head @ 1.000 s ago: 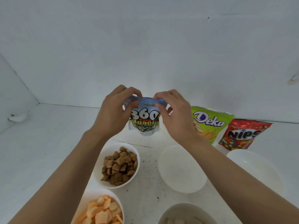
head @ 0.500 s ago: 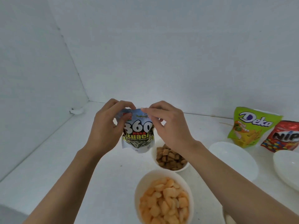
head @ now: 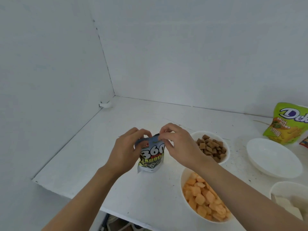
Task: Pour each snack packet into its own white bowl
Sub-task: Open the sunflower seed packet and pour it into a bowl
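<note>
I hold a small white and black "360 Kuaci" packet [head: 152, 157] upright just above the white table [head: 80, 157]. My left hand [head: 125, 152] pinches its top left corner and my right hand [head: 178, 144] pinches the top right edge. To the right stand a white bowl of brown squares [head: 210, 147] and a white bowl of orange puffs [head: 202, 197]. An empty white bowl [head: 273, 157] lies farther right. A green Deka packet [head: 288, 124] leans on the back wall, with a red packet [head: 304, 142] at the frame edge.
White walls close the table at the left and back. The table's front edge [head: 70, 194] runs close below my left forearm, with shoes on the floor beneath. Another white bowl with pale contents [head: 290, 199] sits at the bottom right.
My view has swung left, so the bowls and packets shifted right in frame. Both hands kept the 360 packet and carried it left, away from above the bowls.
</note>
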Available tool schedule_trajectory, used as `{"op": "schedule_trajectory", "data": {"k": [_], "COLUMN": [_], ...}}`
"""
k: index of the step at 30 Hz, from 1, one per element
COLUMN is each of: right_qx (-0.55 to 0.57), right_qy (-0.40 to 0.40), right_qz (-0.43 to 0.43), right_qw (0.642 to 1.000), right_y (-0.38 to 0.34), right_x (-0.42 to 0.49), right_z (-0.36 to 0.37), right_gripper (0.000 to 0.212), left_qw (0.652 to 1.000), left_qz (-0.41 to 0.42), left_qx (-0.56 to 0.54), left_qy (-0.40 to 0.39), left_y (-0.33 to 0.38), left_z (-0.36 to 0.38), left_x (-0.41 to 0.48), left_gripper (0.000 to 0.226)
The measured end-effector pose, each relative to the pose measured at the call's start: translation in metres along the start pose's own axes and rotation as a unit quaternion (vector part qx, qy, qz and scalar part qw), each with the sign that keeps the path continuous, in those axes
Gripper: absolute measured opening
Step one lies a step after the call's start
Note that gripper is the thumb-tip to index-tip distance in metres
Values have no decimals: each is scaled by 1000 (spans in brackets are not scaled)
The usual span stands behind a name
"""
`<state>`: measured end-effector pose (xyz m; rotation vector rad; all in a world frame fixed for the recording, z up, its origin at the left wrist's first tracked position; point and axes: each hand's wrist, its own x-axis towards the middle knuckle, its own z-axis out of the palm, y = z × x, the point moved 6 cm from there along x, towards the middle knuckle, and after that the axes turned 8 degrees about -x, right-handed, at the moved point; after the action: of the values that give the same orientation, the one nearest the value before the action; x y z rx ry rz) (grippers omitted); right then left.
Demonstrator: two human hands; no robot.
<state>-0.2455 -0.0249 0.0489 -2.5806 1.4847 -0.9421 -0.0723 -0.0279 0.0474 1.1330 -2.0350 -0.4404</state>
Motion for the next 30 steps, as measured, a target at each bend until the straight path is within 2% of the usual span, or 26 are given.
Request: {"op": "schedule_trajectory", "data": {"k": [5,12,18,21,26,30], "right_qx": [10,-40,-25,-12,-21,-34], "right_qy": [-6,65,68,29,-1,9], "right_qz": [-4,-58,-42,-6,-5,-37], "right_qw": [1000,995,997,999,1000,999], "right_y": [-10,-10,-11,-8,-8,-10], "right_x": [3,4,8,12,17,18], "right_z": [9,14,16,20,24,24], "right_gripper": [27,28,8,6,4,3], "left_qw": [1000,998,999,999,986,934], "left_qz": [-3,51,47,-4,-103,-273], "left_qx": [0,4,-11,-26,-64,-128], "left_qy": [1,28,26,-30,-111,-193], "left_y": [-11,-20,-24,-25,-23,-32], "left_z": [-8,-15,-18,-17,-19,-10], "left_x": [-4,-19,-18,-10,11,19], "left_gripper": [24,33,23,15,23,20]}}
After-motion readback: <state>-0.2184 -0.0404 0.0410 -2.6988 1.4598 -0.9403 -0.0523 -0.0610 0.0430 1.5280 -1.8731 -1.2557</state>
